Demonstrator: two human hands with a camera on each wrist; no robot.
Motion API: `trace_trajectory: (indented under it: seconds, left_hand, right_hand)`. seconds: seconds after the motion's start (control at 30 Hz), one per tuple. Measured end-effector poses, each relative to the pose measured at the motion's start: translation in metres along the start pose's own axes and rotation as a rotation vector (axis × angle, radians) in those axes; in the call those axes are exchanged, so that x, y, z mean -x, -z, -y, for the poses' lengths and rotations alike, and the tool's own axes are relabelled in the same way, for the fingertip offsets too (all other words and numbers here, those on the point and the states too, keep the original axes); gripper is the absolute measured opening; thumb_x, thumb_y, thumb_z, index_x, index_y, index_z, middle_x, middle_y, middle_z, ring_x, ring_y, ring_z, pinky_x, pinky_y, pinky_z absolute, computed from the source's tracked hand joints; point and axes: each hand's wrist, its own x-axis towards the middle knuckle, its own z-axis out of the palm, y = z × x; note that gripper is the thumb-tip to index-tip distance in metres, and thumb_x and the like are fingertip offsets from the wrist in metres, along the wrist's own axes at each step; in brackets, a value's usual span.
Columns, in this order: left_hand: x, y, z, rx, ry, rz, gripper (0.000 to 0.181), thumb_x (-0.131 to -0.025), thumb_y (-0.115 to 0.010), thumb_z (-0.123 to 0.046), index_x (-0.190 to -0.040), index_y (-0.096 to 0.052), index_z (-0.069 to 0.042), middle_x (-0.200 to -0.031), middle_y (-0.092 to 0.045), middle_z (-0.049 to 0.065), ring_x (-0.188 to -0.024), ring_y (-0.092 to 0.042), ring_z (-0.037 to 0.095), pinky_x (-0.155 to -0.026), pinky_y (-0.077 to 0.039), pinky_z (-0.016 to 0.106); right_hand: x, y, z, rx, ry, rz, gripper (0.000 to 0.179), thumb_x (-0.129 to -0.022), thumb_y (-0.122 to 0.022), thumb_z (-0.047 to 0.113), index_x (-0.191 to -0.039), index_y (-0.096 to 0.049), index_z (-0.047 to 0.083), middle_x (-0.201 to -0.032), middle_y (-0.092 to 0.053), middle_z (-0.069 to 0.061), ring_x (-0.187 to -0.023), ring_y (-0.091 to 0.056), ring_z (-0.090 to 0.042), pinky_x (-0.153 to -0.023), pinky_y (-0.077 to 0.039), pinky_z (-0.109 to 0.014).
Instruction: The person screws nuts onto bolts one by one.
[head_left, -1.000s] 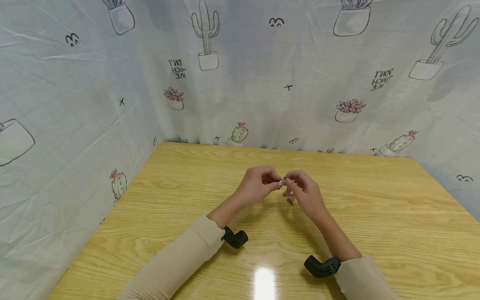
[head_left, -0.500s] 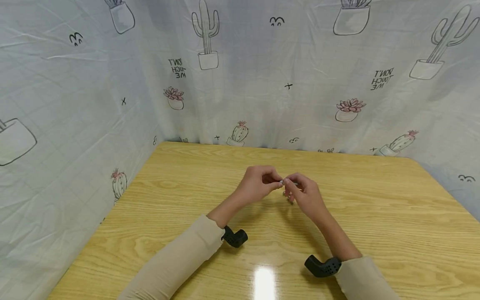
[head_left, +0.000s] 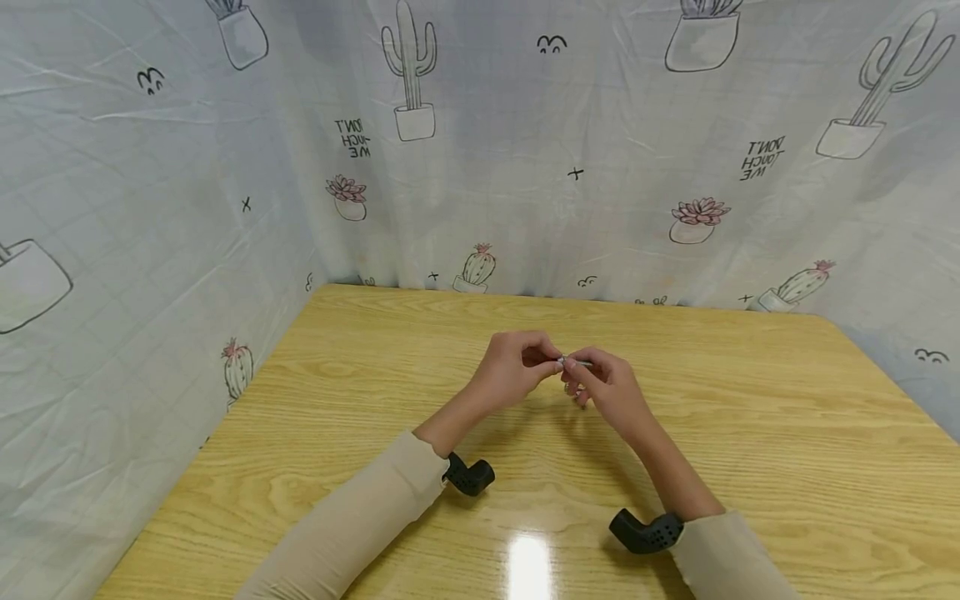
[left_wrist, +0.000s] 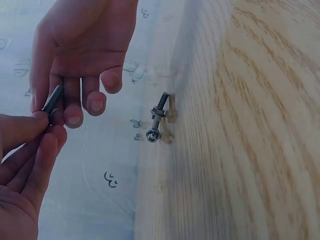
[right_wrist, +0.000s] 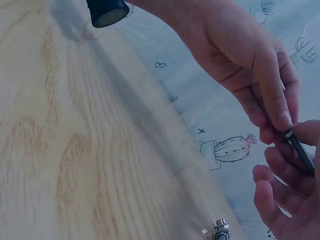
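Note:
My left hand (head_left: 512,368) and right hand (head_left: 611,385) meet above the middle of the table. Between their fingertips is a dark, threaded metal bolt (right_wrist: 302,155). The left thumb and forefinger pinch one end of it, where a small metal collar (right_wrist: 288,134) shows; whether this is a nut or the bolt's head I cannot tell. My right thumb and forefinger pinch the shank close by, its remaining fingers loosely curled. In the left wrist view, the bolt (left_wrist: 53,99) slants up from the left fingertips. Below the hands, bolts with nuts on them (left_wrist: 156,118) lie on the table.
The wood-grain table (head_left: 360,358) reaches back to a pale curtain (head_left: 525,150) printed with cacti, which also hangs at the left. Black curved wrist pieces (head_left: 470,477) stick out near both sleeves. A bright reflection lies near the front.
My right fingers have shifted slightly along the bolt, whose shank now shows past the right thumb. They cover more of the hardware on the table. The left hand stays nearly still.

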Motion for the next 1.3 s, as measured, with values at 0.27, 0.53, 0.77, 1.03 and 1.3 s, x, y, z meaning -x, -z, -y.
trace_trajectory:
  seconds: [0.27, 0.53, 0.77, 1.03, 1.3]
  left_hand:
    - [0.0, 0.001, -0.002, -0.006, -0.051, 0.009, 0.003, -0.089, -0.07, -0.013, -0.088, -0.072, -0.01, -0.089, -0.072, 0.003, -0.077, -0.069, 0.008, -0.07, -0.056, 0.016]
    - [-0.001, -0.001, -0.005, -0.119, -0.163, -0.002, 0.004, -0.09, -0.069, -0.012, -0.089, -0.071, -0.009, -0.088, -0.073, 0.004, -0.078, -0.07, 0.01, -0.071, -0.054, 0.011]
    - [-0.001, 0.0, -0.002, -0.089, -0.101, -0.005, 0.005, -0.091, -0.067, -0.012, -0.088, -0.07, -0.01, -0.087, -0.072, 0.003, -0.077, -0.07, 0.011, -0.069, -0.054, 0.013]
    - [-0.001, 0.002, 0.005, 0.0, 0.025, -0.047, 0.004, -0.09, -0.068, -0.014, -0.09, -0.07, -0.01, -0.091, -0.072, 0.004, -0.08, -0.072, 0.018, -0.07, -0.056, 0.016]
    - [0.0, 0.004, 0.006, 0.048, 0.055, -0.058, 0.005, -0.09, -0.069, -0.014, -0.09, -0.07, -0.009, -0.09, -0.072, 0.006, -0.081, -0.071, 0.019, -0.07, -0.056, 0.018]
  right_hand:
    - [-0.001, 0.0, 0.001, -0.109, -0.05, 0.022, 0.034, -0.102, -0.049, 0.025, -0.102, -0.061, -0.007, -0.078, -0.061, -0.004, -0.07, -0.06, -0.018, -0.059, -0.055, -0.034]
    - [-0.001, 0.0, 0.003, -0.18, -0.029, 0.017, 0.028, -0.103, -0.047, 0.021, -0.094, -0.063, 0.0, -0.075, -0.059, 0.0, -0.063, -0.055, -0.016, -0.055, -0.05, -0.036]
    - [-0.002, 0.004, 0.003, -0.073, -0.049, 0.004, 0.037, -0.102, -0.049, 0.028, -0.105, -0.062, -0.007, -0.081, -0.062, -0.007, -0.069, -0.06, -0.019, -0.058, -0.056, -0.034]
    - [-0.003, 0.014, 0.0, -0.003, -0.059, -0.115, 0.04, -0.1, -0.053, 0.033, -0.116, -0.06, -0.003, -0.089, -0.064, 0.007, -0.075, -0.062, -0.013, -0.065, -0.057, -0.03]
    - [0.0, 0.016, -0.001, 0.01, -0.035, -0.125, 0.033, -0.098, -0.059, 0.028, -0.113, -0.064, -0.001, -0.085, -0.064, 0.011, -0.074, -0.062, -0.015, -0.064, -0.057, -0.03]
